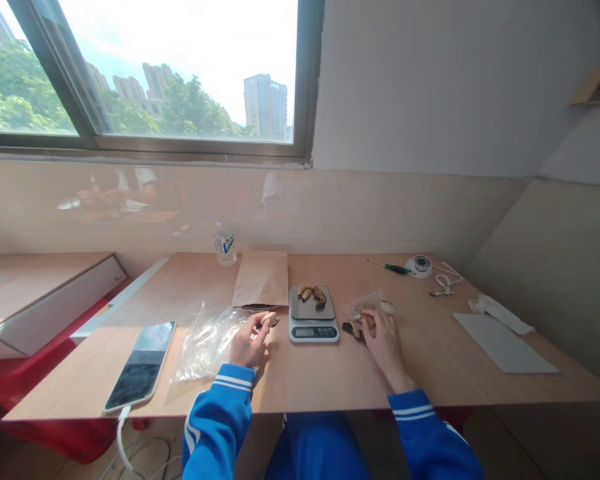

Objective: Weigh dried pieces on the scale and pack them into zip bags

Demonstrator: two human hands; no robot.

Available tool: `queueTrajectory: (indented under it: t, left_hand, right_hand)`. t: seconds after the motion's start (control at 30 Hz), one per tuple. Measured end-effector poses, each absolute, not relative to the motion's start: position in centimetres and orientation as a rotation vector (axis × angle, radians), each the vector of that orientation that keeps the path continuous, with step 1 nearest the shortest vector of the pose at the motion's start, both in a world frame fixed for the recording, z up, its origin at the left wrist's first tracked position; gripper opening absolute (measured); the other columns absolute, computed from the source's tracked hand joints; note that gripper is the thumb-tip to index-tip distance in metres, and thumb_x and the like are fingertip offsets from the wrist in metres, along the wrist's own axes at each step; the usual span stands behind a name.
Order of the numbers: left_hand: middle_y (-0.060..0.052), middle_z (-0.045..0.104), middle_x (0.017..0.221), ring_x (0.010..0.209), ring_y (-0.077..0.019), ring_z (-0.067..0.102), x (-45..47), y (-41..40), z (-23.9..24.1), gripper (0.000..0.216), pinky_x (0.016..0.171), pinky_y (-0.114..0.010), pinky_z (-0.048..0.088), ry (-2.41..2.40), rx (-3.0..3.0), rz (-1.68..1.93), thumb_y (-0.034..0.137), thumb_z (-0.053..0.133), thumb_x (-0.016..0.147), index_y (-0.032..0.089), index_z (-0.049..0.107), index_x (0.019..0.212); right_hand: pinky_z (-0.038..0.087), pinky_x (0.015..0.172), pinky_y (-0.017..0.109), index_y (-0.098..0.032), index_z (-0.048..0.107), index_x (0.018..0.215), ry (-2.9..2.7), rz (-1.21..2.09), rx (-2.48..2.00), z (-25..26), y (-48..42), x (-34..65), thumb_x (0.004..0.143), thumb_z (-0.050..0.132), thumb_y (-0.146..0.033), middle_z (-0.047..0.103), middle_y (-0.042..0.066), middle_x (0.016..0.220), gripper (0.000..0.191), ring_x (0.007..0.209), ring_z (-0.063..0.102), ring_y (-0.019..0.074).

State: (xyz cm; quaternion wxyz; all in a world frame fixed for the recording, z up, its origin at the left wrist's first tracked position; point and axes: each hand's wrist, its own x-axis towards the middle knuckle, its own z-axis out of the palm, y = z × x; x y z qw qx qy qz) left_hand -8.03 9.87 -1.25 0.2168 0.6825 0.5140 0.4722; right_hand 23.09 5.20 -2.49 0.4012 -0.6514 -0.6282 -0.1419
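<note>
A small kitchen scale point(314, 332) stands in the middle of the table, several dried tan pieces with dark ends point(307, 293) on its metal plate. To its left, my left hand point(250, 343) pinches a similar pale, dark-ended dried piece point(269, 320) just off the tabletop. On the right side, my right hand point(380, 337) has its fingers closed at more dried pieces point(353, 330) beside a small clear bag point(367, 301). My palm and fingers partly hide that pile. Which exact piece the right fingertips grip is hard to make out.
A crumpled clear plastic bag point(205, 347) and a phone point(141, 365) on a cable lie left. Behind are a brown paper envelope point(263, 277) and a water bottle point(225, 247). Right hold a screwdriver point(396, 269), a dome camera point(420, 267) and a white sheet point(503, 343).
</note>
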Motion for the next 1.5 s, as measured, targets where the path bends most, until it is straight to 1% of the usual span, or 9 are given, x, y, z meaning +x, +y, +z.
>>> queueTrajectory:
  t: [0.17,0.33,0.6,0.8,0.87,0.97,1.13,1.33,1.5]
  left_hand:
    - [-0.005,0.068,0.102,0.081,-0.0163,0.064,-8.3,10.3,-2.1,0.031,0.071,-0.029,0.053,1.426,1.913,1.329,0.042,0.049,0.085,0.022,0.063,0.104]
    - [-0.007,0.065,0.106,0.1,-0.0188,0.06,-8.1,10.2,-2.2,0.027,0.084,-0.032,0.051,1.215,2.157,1.316,0.035,0.048,0.087,0.022,0.06,0.107]
    - [-0.006,0.065,0.109,0.098,-0.0193,0.06,-1.5,11.1,-0.4,0.027,0.086,-0.035,0.048,1.283,2.405,1.298,0.031,0.047,0.089,0.026,0.06,0.112]
    - [-0.008,0.058,0.122,0.111,-0.0229,0.054,0.5,11.8,0.3,0.031,0.091,-0.038,0.044,1.302,2.47,1.266,0.03,0.047,0.088,0.023,0.055,0.118]
    - [-0.008,0.06,0.117,0.107,-0.0211,0.055,-1.0,10.8,-0.3,0.03,0.089,-0.036,0.044,1.354,2.409,1.334,0.026,0.042,0.09,0.022,0.055,0.116]
    - [-0.008,0.062,0.102,0.097,-0.021,0.057,-4.4,9.4,-2.1,0.024,0.085,-0.036,0.045,1.481,2.281,1.355,0.021,0.039,0.088,0.021,0.06,0.101]
    - [-0.007,0.059,0.083,0.081,-0.0227,0.058,-8.1,8.8,-5.0,0.019,0.075,-0.037,0.047,1.696,2.129,1.141,0.014,0.041,0.081,0.019,0.059,0.079]
    - [-0.007,0.058,0.085,0.08,-0.023,0.054,-7.6,8.3,-4.5,0.021,0.074,-0.036,0.044,1.813,2.347,0.861,0.018,0.041,0.083,0.019,0.062,0.083]
    - [-0.007,0.061,0.087,0.082,-0.0216,0.054,-7.3,7.7,-3.6,0.023,0.075,-0.033,0.043,1.82,2.425,0.922,0.018,0.04,0.084,0.017,0.063,0.089]
  right_hand:
    - [0.044,0.083,0.04,-0.02,0.06,0.096,-1.729,-0.379,-1.807,-5.9,3.6,25.4,0.089,0.039,-0.035,0.054,0.011,0.119,0.026,0.101,0.052,0.025]
    - [0.044,0.084,0.04,-0.019,0.059,0.095,-1.689,-0.374,-1.758,-6.4,3.8,25.1,0.088,0.039,-0.033,0.055,0.011,0.115,0.025,0.102,0.052,0.0244]
    - [0.044,0.085,0.042,-0.019,0.059,0.094,-1.666,-0.342,-1.717,-6.7,3.9,25.4,0.09,0.038,-0.035,0.054,0.012,0.114,0.027,0.103,0.051,0.0251]
    - [0.043,0.087,0.043,-0.018,0.059,0.096,-1.663,-0.335,-1.73,-6.8,3.9,25.4,0.09,0.037,-0.034,0.054,0.013,0.117,0.028,0.103,0.05,0.0253]
    - [0.042,0.088,0.043,-0.018,0.059,0.097,-1.666,-0.336,-1.712,-6.8,4.0,25.4,0.09,0.035,-0.034,0.054,0.013,0.118,0.029,0.104,0.05,0.0253]
    - [0.042,0.09,0.043,-0.017,0.058,0.099,-1.672,-0.323,-1.683,-6.7,3.9,25.4,0.09,0.036,-0.033,0.053,0.014,0.118,0.029,0.107,0.048,0.0254]
    - [0.041,0.093,0.044,-0.016,0.058,0.097,-1.676,-0.285,-1.686,-6.6,3.8,25.4,0.09,0.037,-0.033,0.053,0.015,0.118,0.029,0.109,0.047,0.026]
    - [0.04,0.095,0.047,-0.017,0.058,0.096,-1.656,-0.293,-1.644,-6.7,3.9,25.3,0.089,0.036,-0.032,0.053,0.015,0.117,0.027,0.113,0.047,0.0261]
    - [0.04,0.096,0.047,-0.016,0.057,0.098,-1.654,-0.279,-1.638,-6.6,3.9,25.4,0.089,0.038,-0.03,0.053,0.015,0.118,0.025,0.114,0.046,0.0261]
